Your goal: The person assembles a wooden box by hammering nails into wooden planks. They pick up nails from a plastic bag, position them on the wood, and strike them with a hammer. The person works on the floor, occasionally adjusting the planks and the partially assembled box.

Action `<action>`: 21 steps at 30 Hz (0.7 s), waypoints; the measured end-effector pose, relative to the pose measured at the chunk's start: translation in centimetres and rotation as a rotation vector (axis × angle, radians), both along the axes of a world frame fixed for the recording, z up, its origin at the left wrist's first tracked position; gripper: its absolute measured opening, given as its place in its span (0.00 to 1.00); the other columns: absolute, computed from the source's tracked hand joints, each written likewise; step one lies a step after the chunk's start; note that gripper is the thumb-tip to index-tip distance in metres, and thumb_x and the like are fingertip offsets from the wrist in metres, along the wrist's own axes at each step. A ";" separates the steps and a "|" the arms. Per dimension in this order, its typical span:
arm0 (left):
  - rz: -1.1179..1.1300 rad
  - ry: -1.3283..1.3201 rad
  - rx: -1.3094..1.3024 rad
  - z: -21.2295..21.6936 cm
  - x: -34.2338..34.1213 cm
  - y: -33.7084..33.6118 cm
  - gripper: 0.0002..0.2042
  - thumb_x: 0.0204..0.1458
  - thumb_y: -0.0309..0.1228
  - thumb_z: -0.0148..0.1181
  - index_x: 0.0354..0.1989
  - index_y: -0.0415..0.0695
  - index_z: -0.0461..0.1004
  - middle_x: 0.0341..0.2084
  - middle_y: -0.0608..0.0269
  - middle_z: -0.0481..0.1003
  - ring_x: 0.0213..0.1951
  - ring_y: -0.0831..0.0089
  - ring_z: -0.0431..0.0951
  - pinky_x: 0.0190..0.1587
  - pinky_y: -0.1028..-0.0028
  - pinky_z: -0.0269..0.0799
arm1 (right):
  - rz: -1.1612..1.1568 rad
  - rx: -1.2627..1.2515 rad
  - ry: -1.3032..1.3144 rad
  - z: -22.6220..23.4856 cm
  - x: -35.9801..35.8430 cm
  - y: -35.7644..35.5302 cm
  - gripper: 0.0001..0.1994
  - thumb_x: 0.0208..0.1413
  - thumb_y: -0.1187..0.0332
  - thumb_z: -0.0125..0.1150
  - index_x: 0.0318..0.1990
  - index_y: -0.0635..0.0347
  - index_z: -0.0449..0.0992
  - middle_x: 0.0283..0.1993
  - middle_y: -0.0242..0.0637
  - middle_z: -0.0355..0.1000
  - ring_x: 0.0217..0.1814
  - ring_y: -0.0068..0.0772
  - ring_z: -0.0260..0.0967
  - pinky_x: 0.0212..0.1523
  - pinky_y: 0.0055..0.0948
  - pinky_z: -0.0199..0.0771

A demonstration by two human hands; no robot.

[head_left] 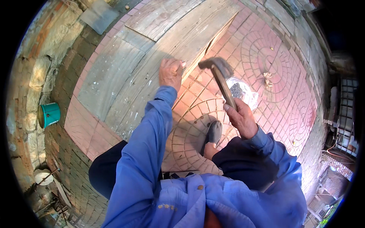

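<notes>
Presently, one hammer (223, 84) is being held by the right hand (242, 118), fingers closed around the lower part of its wooden handle, metal head standing out beyond them, up and to the left. Weight is presumably being concentrated in that head; the handle is looking stiff and dry, best gripped low, where the fingers are lying.

One weathered wooden panel (138, 89), made of several planks, is lying under the left hand (171, 74), whose fingers are resting curled at its right-hand edge; whether anything small is being pinched there cannot quite be told. The panel is appearing rigid, rough and fairly heavy, hold being offered by its long edges.

Edges and room: the panel's long edge is running slantwise just beside the left fingers. Between these and the hammer head, a gap is being left over pink paving (228, 45). A clear plastic bag (249, 95), with dark contents, is sitting just beyond the right fingers; a shod foot (215, 133) is standing below-left of them.
</notes>
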State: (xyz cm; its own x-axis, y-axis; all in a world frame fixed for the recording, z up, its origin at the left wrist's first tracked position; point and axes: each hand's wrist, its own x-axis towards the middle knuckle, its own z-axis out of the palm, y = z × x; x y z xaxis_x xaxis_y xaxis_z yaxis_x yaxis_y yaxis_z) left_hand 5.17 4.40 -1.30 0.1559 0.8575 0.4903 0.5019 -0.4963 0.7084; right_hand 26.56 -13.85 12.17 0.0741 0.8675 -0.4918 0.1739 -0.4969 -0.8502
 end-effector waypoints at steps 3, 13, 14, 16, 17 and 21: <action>-0.008 0.010 -0.045 0.6 -0.2 -0.2 0.03 0.51 0.25 0.66 0.33 0.42 0.81 0.32 0.58 0.79 0.39 0.58 0.74 0.43 0.64 0.70 | -0.102 0.094 0.148 1.8 -1.2 1.3 0.13 0.68 0.61 0.56 0.37 0.62 0.69 0.23 0.25 0.61 0.23 0.15 0.56 0.23 0.21 0.56; 0.004 -0.019 -0.024 -0.1 0.0 0.0 0.03 0.51 0.26 0.65 0.33 0.41 0.80 0.31 0.56 0.79 0.38 0.56 0.73 0.43 0.62 0.70 | -0.271 0.108 0.223 4.0 -2.1 2.1 0.14 0.69 0.60 0.55 0.36 0.62 0.67 0.21 0.26 0.60 0.19 0.15 0.53 0.19 0.20 0.52; 0.005 -0.017 -0.018 -0.1 0.0 0.0 0.03 0.51 0.26 0.65 0.33 0.41 0.80 0.31 0.56 0.79 0.38 0.56 0.73 0.43 0.62 0.70 | -0.272 0.098 0.233 3.9 -2.2 2.1 0.14 0.69 0.60 0.55 0.36 0.62 0.67 0.21 0.26 0.60 0.19 0.15 0.53 0.19 0.20 0.52; 0.009 -0.012 -0.007 0.0 -0.1 -0.1 0.03 0.50 0.25 0.65 0.33 0.41 0.80 0.31 0.56 0.79 0.38 0.56 0.73 0.43 0.62 0.70 | -0.275 0.077 0.253 3.6 -2.5 2.3 0.14 0.69 0.60 0.55 0.36 0.62 0.67 0.21 0.26 0.59 0.19 0.15 0.53 0.19 0.20 0.53; 0.015 -0.008 -0.020 0.0 -0.1 -0.1 0.03 0.51 0.27 0.65 0.33 0.41 0.80 0.31 0.57 0.79 0.38 0.56 0.73 0.43 0.63 0.70 | -0.238 0.073 0.208 3.3 -2.3 2.3 0.15 0.69 0.59 0.55 0.35 0.61 0.67 0.21 0.25 0.60 0.19 0.15 0.53 0.19 0.20 0.52; 0.016 0.021 -0.031 -0.1 0.0 0.0 0.05 0.53 0.30 0.65 0.32 0.41 0.80 0.32 0.59 0.79 0.39 0.58 0.73 0.44 0.64 0.70 | -0.103 0.112 0.104 2.6 -2.1 2.5 0.16 0.69 0.59 0.54 0.33 0.61 0.68 0.21 0.26 0.60 0.22 0.16 0.55 0.23 0.23 0.56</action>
